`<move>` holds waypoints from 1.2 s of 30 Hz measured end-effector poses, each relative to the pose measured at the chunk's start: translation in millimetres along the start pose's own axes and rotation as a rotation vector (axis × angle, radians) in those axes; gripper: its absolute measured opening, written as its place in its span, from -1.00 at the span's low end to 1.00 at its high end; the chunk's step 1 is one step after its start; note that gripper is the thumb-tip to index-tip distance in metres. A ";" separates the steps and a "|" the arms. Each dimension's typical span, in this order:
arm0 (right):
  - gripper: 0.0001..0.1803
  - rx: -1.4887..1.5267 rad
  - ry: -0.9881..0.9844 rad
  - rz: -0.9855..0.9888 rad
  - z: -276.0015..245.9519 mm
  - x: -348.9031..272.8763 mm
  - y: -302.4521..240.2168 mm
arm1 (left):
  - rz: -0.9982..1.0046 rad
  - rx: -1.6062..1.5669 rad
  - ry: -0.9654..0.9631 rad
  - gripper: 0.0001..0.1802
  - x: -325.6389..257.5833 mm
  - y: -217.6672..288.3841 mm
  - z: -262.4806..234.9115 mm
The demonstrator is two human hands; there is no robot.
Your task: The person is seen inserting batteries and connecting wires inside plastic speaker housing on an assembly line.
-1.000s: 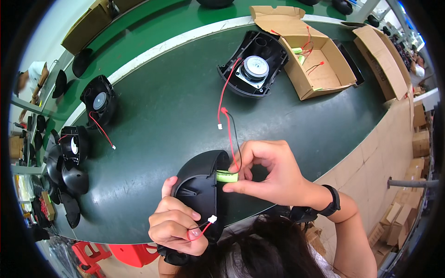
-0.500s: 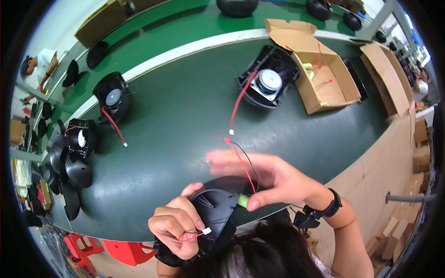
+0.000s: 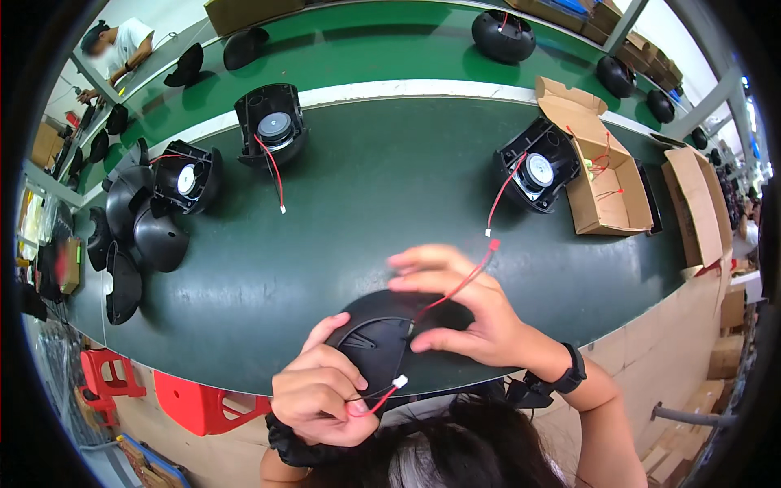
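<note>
A rounded black plastic shell [image 3: 374,342] is gripped by my left hand [image 3: 321,390], its thumb and fingers closed around the left side. By those fingers a red and black wire ends in a white plug [image 3: 399,381]. My right hand [image 3: 480,317] is at the shell's right side, thumb and fingers apart, the thumb tip close to the edge. From the shell between them runs a red and black lead [image 3: 455,292] with a red plug [image 3: 494,244] pointing away from me. The green battery cell on this lead is hidden now.
Black housings with speakers stand on the green table: one at the right [image 3: 538,169], one at the far left [image 3: 275,126], another [image 3: 189,177] beside stacked black shells [image 3: 160,236]. An open cardboard box [image 3: 606,220] holds red-plugged leads. Red stools [image 3: 187,403] are below the table edge.
The green cell by my right thumb has gone out of sight at the shell. My right thumb moved left, onto the shell's edge. The whole view has shifted, with the table items farther right.
</note>
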State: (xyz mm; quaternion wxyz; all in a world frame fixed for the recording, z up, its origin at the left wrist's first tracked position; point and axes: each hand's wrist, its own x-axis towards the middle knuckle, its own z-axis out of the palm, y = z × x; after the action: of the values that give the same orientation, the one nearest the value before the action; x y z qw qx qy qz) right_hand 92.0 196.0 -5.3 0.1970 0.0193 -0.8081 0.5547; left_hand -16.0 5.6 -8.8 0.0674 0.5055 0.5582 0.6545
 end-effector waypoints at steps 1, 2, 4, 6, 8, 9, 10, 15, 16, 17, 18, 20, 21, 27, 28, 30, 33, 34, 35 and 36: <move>-0.54 -0.078 0.037 0.023 -1.2 -2.9 -5.9 | 0.018 0.069 0.026 -0.69 -3.7 0.6 0.8; -0.57 -0.157 0.075 0.045 -2.7 -6.3 -11.5 | 0.016 0.101 0.029 -0.69 -4.0 -0.4 0.1; -0.69 -0.275 0.060 -0.115 -2.3 -13.1 -17.1 | 0.016 0.161 0.030 -0.70 -2.0 -3.4 -0.2; -0.74 -0.339 0.023 -0.318 1.9 -15.9 -18.1 | 0.006 0.203 -0.015 -0.68 -0.3 0.0 0.0; -0.78 -0.454 -0.010 -0.466 7.3 -6.8 -24.8 | 0.019 0.263 -0.055 -0.67 2.4 4.7 3.5; -0.78 -0.493 -0.050 -0.503 7.6 -3.4 -28.9 | 0.044 0.283 -0.097 -0.65 1.9 6.7 2.5; -0.79 -0.531 -0.091 -0.540 8.2 0.1 -32.2 | 0.068 0.303 -0.133 -0.65 3.6 9.2 2.5; -0.88 -0.464 -0.172 -0.476 2.5 19.7 -54.4 | 0.182 0.405 -0.199 -0.63 3.8 20.8 5.5; -0.86 -0.446 -0.196 -0.488 3.4 21.0 -54.7 | 0.197 0.399 -0.187 -0.63 3.9 21.3 5.1; -0.85 -0.427 -0.221 -0.500 5.2 22.8 -54.8 | 0.184 0.384 -0.179 -0.63 4.7 21.6 4.7; -0.83 -0.405 -0.245 -0.509 8.2 23.1 -55.2 | 0.167 0.369 -0.173 -0.63 3.9 22.5 3.8; -0.81 -0.422 -0.232 -0.512 9.1 25.9 -56.1 | 0.137 0.335 -0.166 -0.62 4.5 21.8 1.3; -0.80 -0.391 -0.244 -0.490 9.6 25.8 -54.0 | 0.115 0.317 -0.159 -0.61 4.2 20.8 -0.4; -0.53 -0.133 -0.196 -0.165 -6.5 46.2 -28.6 | -0.041 0.230 0.055 -0.64 -10.1 8.8 -7.2; -0.51 -0.178 -0.158 -0.164 -3.6 44.9 -16.6 | -0.035 0.229 0.055 -0.63 -9.7 8.1 -6.8; -0.47 -0.084 -0.246 -0.099 1.4 39.0 -5.6 | -0.028 0.233 0.063 -0.63 -11.3 8.0 -6.7; -0.49 -0.049 -0.308 -0.052 6.0 36.8 -2.4 | -0.047 0.269 0.077 -0.62 -14.2 9.2 -7.9; -0.50 -0.065 -0.275 -0.068 8.9 35.8 -1.3 | -0.045 0.267 0.086 -0.62 -15.1 8.2 -8.1; -0.51 -0.081 -0.242 -0.084 13.5 33.6 0.2 | -0.043 0.264 0.095 -0.62 -15.9 7.0 -8.2; -0.51 -0.099 -0.211 -0.103 17.4 32.2 0.1 | -0.038 0.263 0.108 -0.62 -16.5 6.8 -9.1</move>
State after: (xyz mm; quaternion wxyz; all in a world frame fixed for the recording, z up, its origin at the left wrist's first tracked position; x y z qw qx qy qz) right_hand 57.2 186.3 0.2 0.1399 0.1093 -0.8486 0.4983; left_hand -11.6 -13.8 -11.8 -0.0169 0.4634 0.6515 0.6005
